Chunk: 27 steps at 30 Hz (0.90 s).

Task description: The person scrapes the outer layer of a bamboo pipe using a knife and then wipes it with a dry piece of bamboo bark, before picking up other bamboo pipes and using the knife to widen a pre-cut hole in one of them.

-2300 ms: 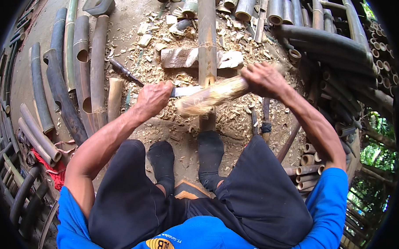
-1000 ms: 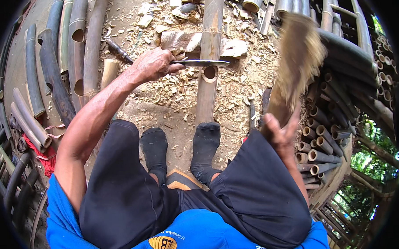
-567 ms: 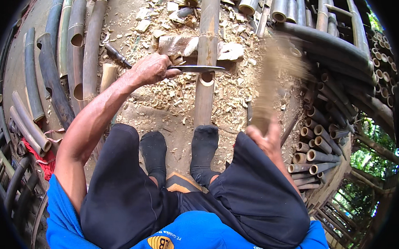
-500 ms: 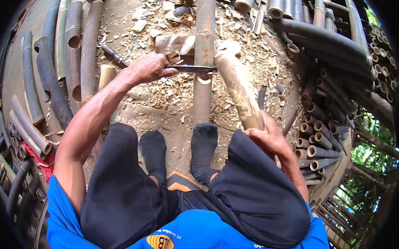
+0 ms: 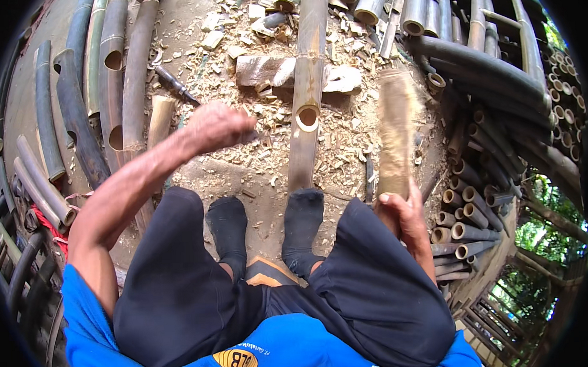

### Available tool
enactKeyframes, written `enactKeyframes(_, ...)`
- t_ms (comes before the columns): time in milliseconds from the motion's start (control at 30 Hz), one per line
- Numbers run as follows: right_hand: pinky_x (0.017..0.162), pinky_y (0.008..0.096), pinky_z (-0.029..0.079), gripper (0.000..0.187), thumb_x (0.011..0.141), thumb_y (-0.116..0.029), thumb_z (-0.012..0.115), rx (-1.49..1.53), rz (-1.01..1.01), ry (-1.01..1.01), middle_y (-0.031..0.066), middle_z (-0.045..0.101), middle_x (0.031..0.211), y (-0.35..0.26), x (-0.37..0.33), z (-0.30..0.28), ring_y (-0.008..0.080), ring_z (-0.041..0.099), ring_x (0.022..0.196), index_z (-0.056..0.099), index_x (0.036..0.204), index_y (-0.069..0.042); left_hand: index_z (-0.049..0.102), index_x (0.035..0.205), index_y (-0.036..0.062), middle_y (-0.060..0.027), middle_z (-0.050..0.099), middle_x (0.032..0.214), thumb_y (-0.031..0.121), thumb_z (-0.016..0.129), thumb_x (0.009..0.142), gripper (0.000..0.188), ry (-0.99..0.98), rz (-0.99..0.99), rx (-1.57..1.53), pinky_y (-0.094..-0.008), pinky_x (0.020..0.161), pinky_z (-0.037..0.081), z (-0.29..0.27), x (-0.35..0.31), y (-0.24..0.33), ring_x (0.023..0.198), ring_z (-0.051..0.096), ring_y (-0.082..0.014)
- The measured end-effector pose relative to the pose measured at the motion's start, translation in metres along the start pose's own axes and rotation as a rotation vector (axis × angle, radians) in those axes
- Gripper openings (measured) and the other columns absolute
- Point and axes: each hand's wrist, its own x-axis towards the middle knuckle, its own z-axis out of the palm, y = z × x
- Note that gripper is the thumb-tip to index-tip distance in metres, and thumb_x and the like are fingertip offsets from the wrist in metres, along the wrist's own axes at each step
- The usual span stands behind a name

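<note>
Your right hand [image 5: 404,212] grips a blurred pale wooden club [image 5: 396,131] at two o'clock; left hand [image 5: 217,126] fisted, contents hidden; long bamboo pole [image 5: 308,86] already holed, shavings around it.

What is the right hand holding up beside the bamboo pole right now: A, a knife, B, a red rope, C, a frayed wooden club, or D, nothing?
C: the right hand grips the lower end of a frayed wooden club, raised and blurred, right of the bamboo pole.
</note>
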Motion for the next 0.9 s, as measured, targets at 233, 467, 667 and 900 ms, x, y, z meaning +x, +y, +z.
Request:
enactKeyframes(233, 0.085, 0.0335, 0.056, 0.073, 0.080, -0.017, 0.080, 0.076, -0.119, -0.028, 0.0101, 0.064, 0.114, -0.034, 0.033, 0.015, 0.0186, 0.067, 0.093, 0.045, 0.140, 0.003, 0.067, 0.067, 0.0074, -0.0129, 0.060, 0.055, 0.060, 0.059, 0.098, 0.061, 0.075, -0.288, -0.280, -0.0447, 0.052, 0.051, -0.013, -0.011, -0.012, 0.050, 0.062, -0.0327)
enactKeyframes(467, 0.093, 0.0419, 0.053, 0.069, 0.084, -0.023, 0.082, -0.374, -0.522, -0.050, 0.0172, 0.064, 0.115, -0.056, 0.048, 0.054, 0.0277, 0.065, 0.104, 0.043, 0.137, -0.001, 0.069, 0.076, 0.0018, -0.0203, 0.066, 0.069, 0.060, 0.058, 0.098, 0.063, 0.002, -0.370, -0.165, -0.0498, 0.065, 0.053, -0.021, 0.004, -0.030, 0.071, 0.069, -0.0386)
enactKeyframes(667, 0.092, 0.0439, 0.051, 0.063, 0.084, -0.026, 0.075, -0.905, -0.218, -0.299, 0.0253, 0.066, 0.110, -0.080, 0.072, 0.062, 0.0349, 0.067, 0.101, 0.048, 0.134, -0.001, 0.069, 0.077, 0.0003, -0.0209, 0.064, 0.066, 0.059, 0.063, 0.095, 0.062, -0.061, -0.360, -0.228, -0.0496, 0.063, 0.052, -0.017, 0.010, -0.033, 0.068, 0.068, -0.0395)
enactKeyframes(900, 0.097, 0.0380, 0.050, 0.071, 0.086, -0.020, 0.081, -0.289, -0.799, -0.044, 0.0161, 0.064, 0.122, -0.109, 0.060, 0.087, 0.0240, 0.063, 0.109, 0.044, 0.144, 0.001, 0.068, 0.070, -0.0023, -0.0196, 0.057, 0.055, 0.063, 0.064, 0.093, 0.070, 0.052, -0.318, -0.237, -0.0482, 0.054, 0.048, -0.009, 0.001, -0.044, 0.053, 0.063, -0.0358)
